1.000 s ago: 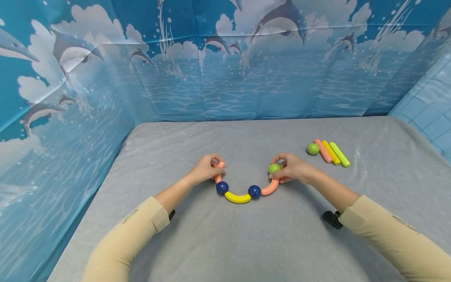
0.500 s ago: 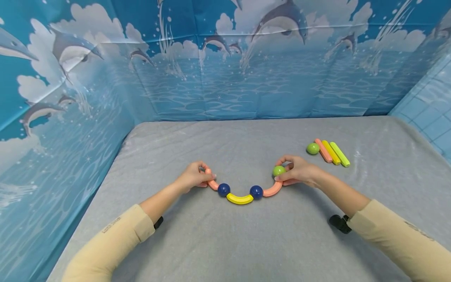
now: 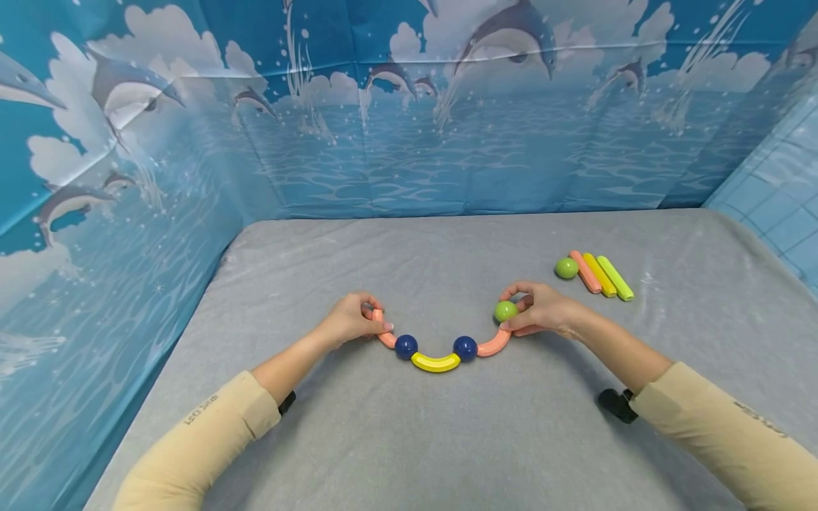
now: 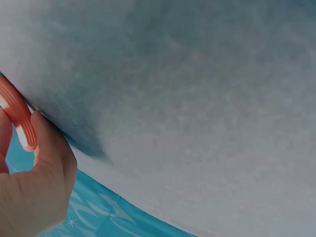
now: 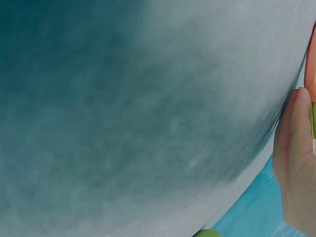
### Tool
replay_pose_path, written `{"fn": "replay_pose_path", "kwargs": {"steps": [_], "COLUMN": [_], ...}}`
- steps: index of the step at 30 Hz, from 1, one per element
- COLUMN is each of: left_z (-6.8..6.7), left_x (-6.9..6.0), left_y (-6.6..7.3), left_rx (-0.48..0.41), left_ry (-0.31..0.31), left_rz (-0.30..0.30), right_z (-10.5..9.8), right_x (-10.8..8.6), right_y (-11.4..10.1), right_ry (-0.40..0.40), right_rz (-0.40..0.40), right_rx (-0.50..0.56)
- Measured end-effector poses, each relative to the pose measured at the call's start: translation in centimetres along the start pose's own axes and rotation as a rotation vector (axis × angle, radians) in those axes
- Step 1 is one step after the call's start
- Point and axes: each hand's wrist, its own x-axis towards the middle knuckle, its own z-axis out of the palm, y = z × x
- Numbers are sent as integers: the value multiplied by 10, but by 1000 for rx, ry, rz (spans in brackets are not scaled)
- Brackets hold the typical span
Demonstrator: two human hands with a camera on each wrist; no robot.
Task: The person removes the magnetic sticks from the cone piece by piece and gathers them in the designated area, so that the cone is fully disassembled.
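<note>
A U-shaped chain lies on the grey cloth: a yellow curved piece (image 3: 436, 363) in the middle, a dark blue ball (image 3: 406, 346) and another blue ball (image 3: 465, 348) at its ends, then a salmon curved piece on each side. My left hand (image 3: 350, 321) pinches the left salmon piece (image 3: 385, 336), also seen in the left wrist view as an orange ribbed curve (image 4: 19, 114). At the chain's right end, my right hand (image 3: 543, 311) holds the green ball (image 3: 505, 311) where it meets the right salmon piece (image 3: 494, 344), thumb and fingers around them.
At the back right of the grey cloth (image 3: 409, 262) lie a green ball (image 3: 566, 267) and three sticks side by side: salmon (image 3: 586, 272), yellow (image 3: 599, 275) and lime (image 3: 615, 278). A blue dolphin-print curtain (image 3: 409, 156) stands behind.
My left hand has moved left and slightly nearer, swinging the left salmon piece outward. My right hand has shifted a little to the right with its end, so the chain is spread wider.
</note>
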Motion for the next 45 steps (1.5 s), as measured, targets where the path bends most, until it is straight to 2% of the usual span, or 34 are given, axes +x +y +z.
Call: {"fn": "replay_pose_path", "kwargs": {"steps": [4, 10, 13, 16, 19, 22, 26, 33, 37, 45], "left_z": [-3, -5, -2, 9, 25, 42, 62, 86, 95, 104], "left_x": [4, 10, 10, 12, 14, 17, 20, 30, 31, 29], "left_y": [3, 14, 24, 34, 43, 53, 67, 77, 79, 81], "left_rx": [83, 310, 366, 380, 375, 344, 258, 88, 26, 29], "left_ry": [-17, 34, 40, -6, -98, -204, -305, -391, -417, -416], "left_rz": [43, 217, 272, 342, 437, 479, 436, 314, 274, 274], "right_z": [-1, -4, -6, -9, -11, -11, -10, -7, -6, -6], "right_x": [1, -1, -2, -4, -4, -3, 1, 4, 4, 5], "right_y": [1, 1, 0, 0, 0, 0, 1, 0, 0, 1], "right_ry": [9, -9, -14, -23, -33, -43, -49, -54, -56, -59], "right_rz": [-3, -45, -56, -66, -75, -80, -75, -76, -90, -108], "right_rx": [-24, -81, -95, -92, -84, -89, -106, -104, -127, -166]}}
